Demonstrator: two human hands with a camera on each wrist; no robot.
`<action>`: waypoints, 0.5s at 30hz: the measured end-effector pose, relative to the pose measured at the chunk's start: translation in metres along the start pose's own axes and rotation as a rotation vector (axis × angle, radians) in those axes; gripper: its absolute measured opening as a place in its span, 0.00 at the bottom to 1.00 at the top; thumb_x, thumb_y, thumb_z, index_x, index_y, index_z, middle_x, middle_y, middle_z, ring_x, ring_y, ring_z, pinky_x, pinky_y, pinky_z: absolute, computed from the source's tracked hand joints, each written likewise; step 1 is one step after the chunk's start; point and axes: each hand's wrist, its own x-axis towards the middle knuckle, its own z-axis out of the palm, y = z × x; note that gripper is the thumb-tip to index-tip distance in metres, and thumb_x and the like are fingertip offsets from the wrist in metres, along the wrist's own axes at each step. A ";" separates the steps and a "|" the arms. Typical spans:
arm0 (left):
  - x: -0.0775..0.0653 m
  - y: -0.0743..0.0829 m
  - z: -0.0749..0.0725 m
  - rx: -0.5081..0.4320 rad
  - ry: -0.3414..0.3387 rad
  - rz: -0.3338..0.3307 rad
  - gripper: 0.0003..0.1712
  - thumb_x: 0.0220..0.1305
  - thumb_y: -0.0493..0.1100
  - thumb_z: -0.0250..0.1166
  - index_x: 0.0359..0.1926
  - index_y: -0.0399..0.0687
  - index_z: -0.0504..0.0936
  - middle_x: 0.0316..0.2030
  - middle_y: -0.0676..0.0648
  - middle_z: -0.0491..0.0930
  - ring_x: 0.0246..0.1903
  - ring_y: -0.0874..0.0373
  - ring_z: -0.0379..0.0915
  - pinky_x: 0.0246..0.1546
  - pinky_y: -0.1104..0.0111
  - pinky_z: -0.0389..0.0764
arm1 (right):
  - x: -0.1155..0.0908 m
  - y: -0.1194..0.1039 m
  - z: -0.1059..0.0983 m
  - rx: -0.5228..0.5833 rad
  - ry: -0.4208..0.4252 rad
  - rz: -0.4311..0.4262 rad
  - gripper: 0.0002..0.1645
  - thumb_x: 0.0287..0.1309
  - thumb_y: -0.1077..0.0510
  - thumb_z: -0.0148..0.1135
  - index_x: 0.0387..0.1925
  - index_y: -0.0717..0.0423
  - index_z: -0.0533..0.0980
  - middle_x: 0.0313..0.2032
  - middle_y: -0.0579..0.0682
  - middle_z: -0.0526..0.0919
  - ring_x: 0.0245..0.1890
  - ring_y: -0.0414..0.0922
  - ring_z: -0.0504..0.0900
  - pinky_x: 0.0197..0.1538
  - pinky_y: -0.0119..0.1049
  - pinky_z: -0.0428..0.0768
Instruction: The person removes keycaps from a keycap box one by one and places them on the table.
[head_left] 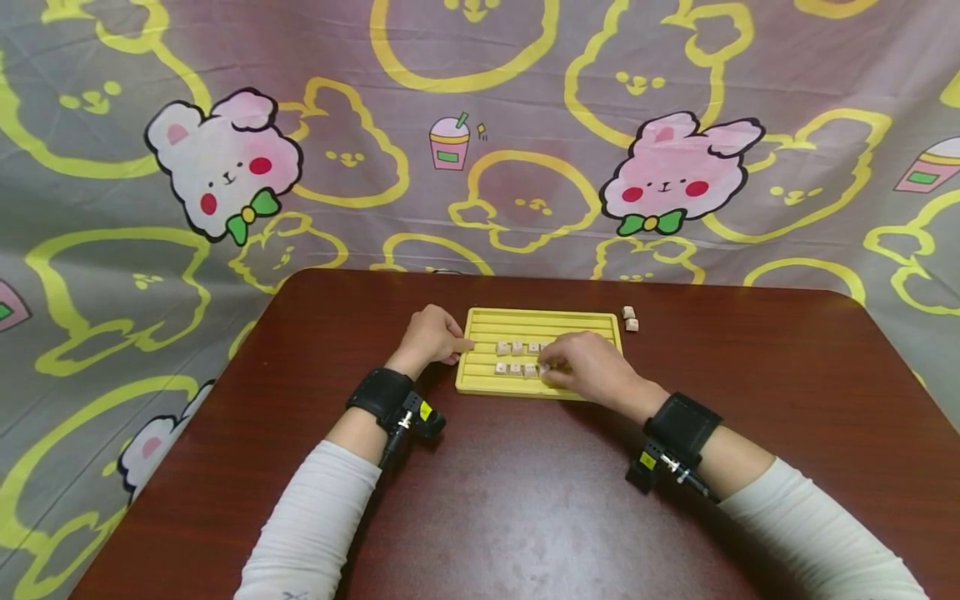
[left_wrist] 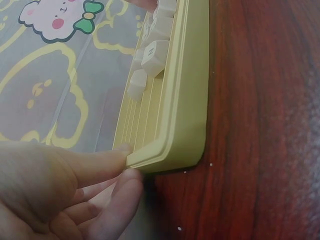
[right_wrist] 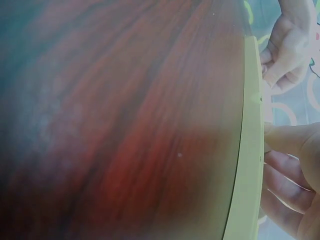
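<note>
A yellow ridged tray (head_left: 480,384) lies on the table with two rows of white keycaps in it. My left hand (head_left: 432,336) pinches its left edge, the thumb over the rim and fingers below, as the left wrist view also shows. At the right end of the nearer row, the fingertips of my right hand (head_left: 592,367) grip a keycap (head_left: 544,368), partly hidden by them. Several keycaps (head_left: 515,369) stand to its left. The farther row (head_left: 517,347) runs partly behind the right hand. In the right wrist view the tray's side (right_wrist: 247,140) hides the fingertips.
Two loose keycaps (head_left: 631,324) lie on the table just beyond the tray's right side. The dark red-brown wooden table (head_left: 495,500) reaches back to a hanging cloth (head_left: 517,125) printed with cartoon animals.
</note>
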 end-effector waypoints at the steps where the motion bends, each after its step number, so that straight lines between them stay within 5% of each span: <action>1: 0.000 0.000 0.000 0.000 0.000 0.001 0.14 0.56 0.40 0.75 0.39 0.35 0.86 0.41 0.36 0.85 0.21 0.60 0.84 0.27 0.70 0.87 | 0.000 0.000 0.000 -0.002 0.000 -0.001 0.05 0.58 0.55 0.70 0.37 0.46 0.86 0.35 0.41 0.88 0.35 0.37 0.85 0.40 0.36 0.84; 15: 0.000 0.000 0.001 0.001 0.012 0.001 0.13 0.56 0.40 0.75 0.38 0.34 0.86 0.37 0.37 0.84 0.20 0.61 0.83 0.25 0.72 0.86 | 0.001 0.000 -0.002 0.007 -0.008 -0.039 0.03 0.58 0.59 0.70 0.34 0.48 0.85 0.33 0.41 0.88 0.36 0.37 0.85 0.42 0.35 0.84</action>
